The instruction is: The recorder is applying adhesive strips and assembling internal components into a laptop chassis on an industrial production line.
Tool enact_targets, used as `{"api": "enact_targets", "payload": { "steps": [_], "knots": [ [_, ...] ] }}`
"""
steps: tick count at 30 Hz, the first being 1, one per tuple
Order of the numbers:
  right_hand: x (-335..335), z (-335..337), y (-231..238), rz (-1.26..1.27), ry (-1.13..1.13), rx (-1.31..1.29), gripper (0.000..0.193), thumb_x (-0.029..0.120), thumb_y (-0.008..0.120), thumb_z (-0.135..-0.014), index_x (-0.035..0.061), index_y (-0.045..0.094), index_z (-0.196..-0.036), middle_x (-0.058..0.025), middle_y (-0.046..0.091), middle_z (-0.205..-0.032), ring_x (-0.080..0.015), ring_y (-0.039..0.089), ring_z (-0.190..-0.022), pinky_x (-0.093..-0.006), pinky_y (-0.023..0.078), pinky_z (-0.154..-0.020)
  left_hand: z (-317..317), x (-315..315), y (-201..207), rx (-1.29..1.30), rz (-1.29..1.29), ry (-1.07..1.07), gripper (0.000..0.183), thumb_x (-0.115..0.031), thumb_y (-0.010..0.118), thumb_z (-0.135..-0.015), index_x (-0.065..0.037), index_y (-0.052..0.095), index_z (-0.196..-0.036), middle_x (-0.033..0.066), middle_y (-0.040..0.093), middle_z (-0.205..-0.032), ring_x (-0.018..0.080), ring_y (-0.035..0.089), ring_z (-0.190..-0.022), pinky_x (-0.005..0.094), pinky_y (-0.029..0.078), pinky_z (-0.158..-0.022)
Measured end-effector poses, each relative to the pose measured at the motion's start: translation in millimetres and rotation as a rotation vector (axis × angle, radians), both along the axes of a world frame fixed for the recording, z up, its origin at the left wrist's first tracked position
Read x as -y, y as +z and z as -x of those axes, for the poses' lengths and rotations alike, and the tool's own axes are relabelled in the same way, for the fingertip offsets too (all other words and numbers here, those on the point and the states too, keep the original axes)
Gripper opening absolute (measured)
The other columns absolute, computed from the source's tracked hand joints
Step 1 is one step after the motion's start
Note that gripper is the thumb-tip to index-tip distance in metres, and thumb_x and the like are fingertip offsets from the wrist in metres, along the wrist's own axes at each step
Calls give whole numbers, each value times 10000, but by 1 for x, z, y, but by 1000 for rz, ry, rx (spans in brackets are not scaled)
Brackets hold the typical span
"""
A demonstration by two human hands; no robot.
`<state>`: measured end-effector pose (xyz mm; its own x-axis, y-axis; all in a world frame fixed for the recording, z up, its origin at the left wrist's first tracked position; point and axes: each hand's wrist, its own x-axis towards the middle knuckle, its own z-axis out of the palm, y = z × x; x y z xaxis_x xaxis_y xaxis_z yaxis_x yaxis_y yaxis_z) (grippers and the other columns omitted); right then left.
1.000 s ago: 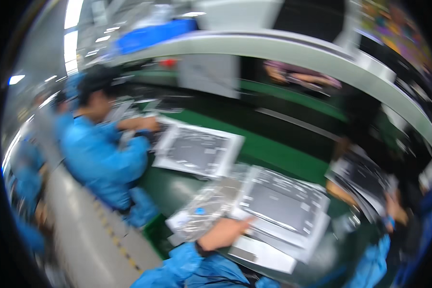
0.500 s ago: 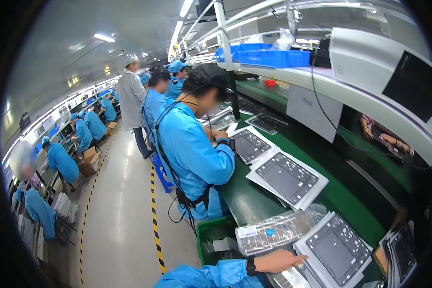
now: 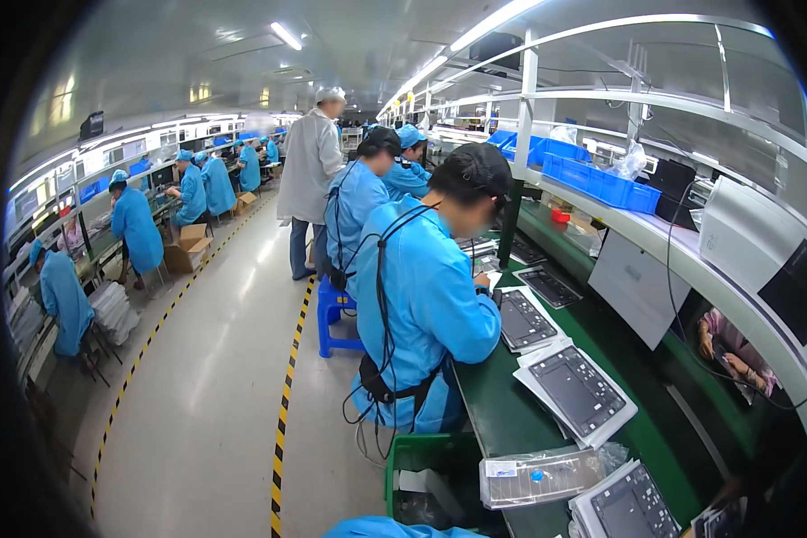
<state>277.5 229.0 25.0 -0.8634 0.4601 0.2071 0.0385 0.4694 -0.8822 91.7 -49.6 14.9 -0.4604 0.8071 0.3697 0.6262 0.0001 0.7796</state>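
Panel [image 3: 635, 507], dark grey, rectangular, white-patched, atop pale sheets [image 3: 586, 513]

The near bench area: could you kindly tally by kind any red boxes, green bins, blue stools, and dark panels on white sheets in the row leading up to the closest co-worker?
Dark panels: 3
Red box: 1
Green bin: 1
Blue stool: 1
Total: 6, leaving out the cut-off stack at lower right

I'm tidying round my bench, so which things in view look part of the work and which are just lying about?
Probably part of the work, being nearest you:
clear plastic packet
dark panel just right of it

Seemingly just lying about:
blue trays
small red box
blue stool
green bin
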Motion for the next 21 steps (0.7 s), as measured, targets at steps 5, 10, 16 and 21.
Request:
{"api": "enact_targets", "payload": {
  "steps": [5,10,16,21],
  "knots": [
    [74,33,-8,195,48,60,167,162,674,-953,10,610,-980,-128,700,-870,-179,642,-686,-306,512,-629,-19,-11,-10,-153,112,-142,186,-229,567,-948,-76,583,-1053,207,621,-744,419,614,-701,510,456,-610],
    [85,42,-1,4,-80,77,370,333,696,-936,-37,702,-949,-113,739,-796,-169,671,-709,-329,532,-689,-25,-13,-24,-72,123,-84,189,-226,564,-953,-66,583,-1051,224,616,-754,423,615,-717,500,459,-614],
    [94,56,-9,257,-202,-44,445,416,699,-917,-26,740,-904,-74,752,-779,-158,679,-703,-328,531,-710,-17,-8,-8,52,47,-18,209,-213,557,-963,-59,585,-1101,229,645,-815,409,637,-745,483,479,-636],
    [92,75,18,-1,-240,66,421,395,709,-915,-25,728,-926,-100,752,-821,-171,684,-727,-325,535,-720,3,-9,-4,4,-28,-6,236,-217,565,-958,-68,595,-1138,213,664,-856,391,651,-765,466,491,-648]
  ]
}}
